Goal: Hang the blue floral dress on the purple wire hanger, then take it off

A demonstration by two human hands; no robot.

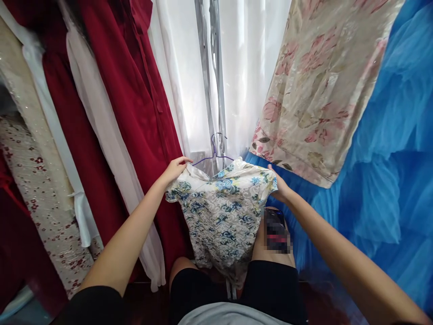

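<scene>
A small white dress with blue and green flowers (223, 212) hangs on a purple wire hanger (214, 153) in front of me. My left hand (176, 168) is closed on its left shoulder. My right hand (279, 187) grips the right shoulder and sleeve from behind, fingers partly hidden by the cloth. The dress drapes down between my knees. A dark phone (275, 228) lies on my right thigh, just below the right hand.
Dark red garments (135, 99) and cream ones (98, 135) hang at left. White sheer curtain (250, 67) and a metal rack pole (211, 81) stand behind. A pink floral fabric (321, 90) and blue tulle (389, 158) hang at right.
</scene>
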